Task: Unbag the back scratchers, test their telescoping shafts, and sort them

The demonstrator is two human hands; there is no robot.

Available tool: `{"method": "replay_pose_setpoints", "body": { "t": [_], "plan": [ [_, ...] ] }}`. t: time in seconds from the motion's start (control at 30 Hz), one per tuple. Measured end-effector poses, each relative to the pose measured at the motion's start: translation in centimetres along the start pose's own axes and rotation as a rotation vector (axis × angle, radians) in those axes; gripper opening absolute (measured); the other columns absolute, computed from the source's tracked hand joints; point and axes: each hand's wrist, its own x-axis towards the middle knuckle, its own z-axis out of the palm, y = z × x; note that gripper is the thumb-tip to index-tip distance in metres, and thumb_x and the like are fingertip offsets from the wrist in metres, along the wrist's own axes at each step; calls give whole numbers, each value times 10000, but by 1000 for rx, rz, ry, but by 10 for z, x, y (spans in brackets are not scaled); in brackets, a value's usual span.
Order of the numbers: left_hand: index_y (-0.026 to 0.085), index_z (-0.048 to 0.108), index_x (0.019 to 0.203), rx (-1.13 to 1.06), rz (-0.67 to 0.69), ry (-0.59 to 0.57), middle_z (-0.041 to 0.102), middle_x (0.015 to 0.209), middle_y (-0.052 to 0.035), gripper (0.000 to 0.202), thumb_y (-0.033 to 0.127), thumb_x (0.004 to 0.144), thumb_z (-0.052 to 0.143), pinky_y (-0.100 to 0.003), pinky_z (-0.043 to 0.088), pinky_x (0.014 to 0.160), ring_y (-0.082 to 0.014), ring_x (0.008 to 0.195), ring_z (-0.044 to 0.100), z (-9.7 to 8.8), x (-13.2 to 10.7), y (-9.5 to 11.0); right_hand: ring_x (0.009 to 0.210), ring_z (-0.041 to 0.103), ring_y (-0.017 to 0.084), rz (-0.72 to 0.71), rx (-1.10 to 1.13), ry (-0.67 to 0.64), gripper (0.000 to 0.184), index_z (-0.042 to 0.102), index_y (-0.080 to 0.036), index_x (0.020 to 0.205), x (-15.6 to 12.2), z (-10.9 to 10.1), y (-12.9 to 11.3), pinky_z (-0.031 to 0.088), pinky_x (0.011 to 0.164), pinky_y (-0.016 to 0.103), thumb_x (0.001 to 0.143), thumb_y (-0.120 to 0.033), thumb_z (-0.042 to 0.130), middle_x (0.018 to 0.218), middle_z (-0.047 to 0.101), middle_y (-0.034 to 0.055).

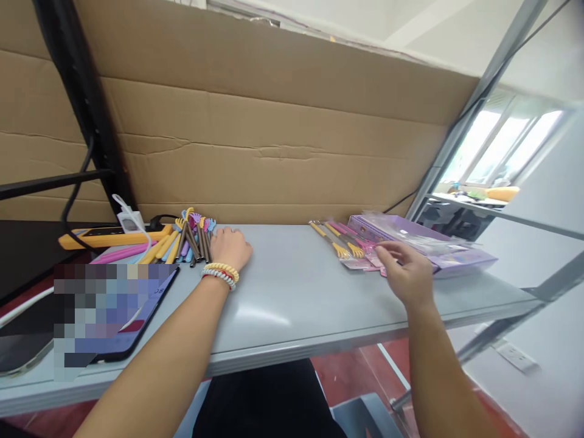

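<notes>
My left hand (pixel 230 249) rests on the shelf at the right edge of a pile of small telescopic back scratchers (pixel 185 240) with hand-shaped heads and yellow, purple, blue and dark handles. Its fingers are curled and their tips are hidden, so what they grip cannot be made out. My right hand (pixel 406 271) is beside several back scratchers in clear wrappers with pink cards (pixel 349 243), some with yellow heads. Thumb and forefinger come close together at the pink packaging; whatever is between them is too small to name.
A purple box (pixel 460 261) with clear plastic bags on it stands behind my right hand. To the left lie a tablet (pixel 150 313), a phone (pixel 22 334) and a yellow power strip (pixel 114 236) with a white charger (pixel 130 220). Cardboard (pixel 283 140) walls the grey shelf's back.
</notes>
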Motion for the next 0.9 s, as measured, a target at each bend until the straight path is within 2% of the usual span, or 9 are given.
{"method": "replay_pose_setpoints", "body": {
  "t": [0.1,0.2,0.3,0.47,0.57,0.63,0.73,0.8,0.9],
  "plan": [
    [50,667,991,66,-83,36,587,1062,-235,360,240,752,475,-432,392,839,-352,1057,496,3,-1,-5,800,646,228,-72,-25,-276,284,660,-196,831,-9,15,-13,496,735,358,747,-451,567,861,698,65],
    [45,657,1014,80,-173,68,539,1136,-252,378,235,723,506,-448,360,856,-367,1091,455,5,1,-11,932,630,258,-186,-142,-567,331,667,-203,920,14,36,-20,479,803,374,740,-464,573,1003,689,75],
    [58,644,1009,90,-267,128,508,1162,-255,366,218,705,519,-467,335,855,-377,1098,427,4,5,-20,981,606,266,-234,-265,-686,361,658,-184,985,43,66,-26,461,815,358,766,-445,539,1071,661,98],
    [93,614,1027,84,-445,210,493,1166,-236,377,273,703,540,-468,343,826,-366,1079,420,-4,15,-47,1039,547,294,-250,-487,-656,395,619,-121,1092,54,110,-19,416,851,379,780,-335,504,1089,629,164],
    [97,608,1043,99,-542,158,489,1181,-239,460,392,693,562,-484,334,837,-375,1084,412,-6,21,-64,1101,489,343,-200,-611,-580,447,610,-110,1129,48,112,-1,392,875,432,777,-367,511,1145,595,195],
    [90,612,1041,106,-556,77,492,1179,-238,522,450,664,584,-488,323,856,-382,1090,406,-6,23,-70,1105,481,364,-102,-671,-578,482,621,-112,1122,47,106,12,397,863,448,765,-421,523,1141,597,201],
    [82,608,1047,110,-544,38,491,1175,-234,556,455,635,606,-481,328,862,-382,1089,409,-4,22,-66,1045,541,340,61,-678,-692,475,661,-117,1049,48,99,24,428,829,415,746,-462,538,1062,633,193],
    [71,592,1068,119,-502,104,479,1182,-240,551,422,643,600,-479,340,858,-381,1093,408,-3,19,-56,1006,578,311,134,-661,-730,425,676,-129,1019,48,97,26,445,810,388,752,-427,535,1031,646,181],
    [78,581,1075,120,-346,200,452,1219,-242,514,376,656,588,-490,342,877,-384,1119,398,-2,10,-32,986,604,292,208,-653,-702,354,682,-149,1026,48,96,22,460,781,368,765,-324,520,1046,651,172]
  ]
}}
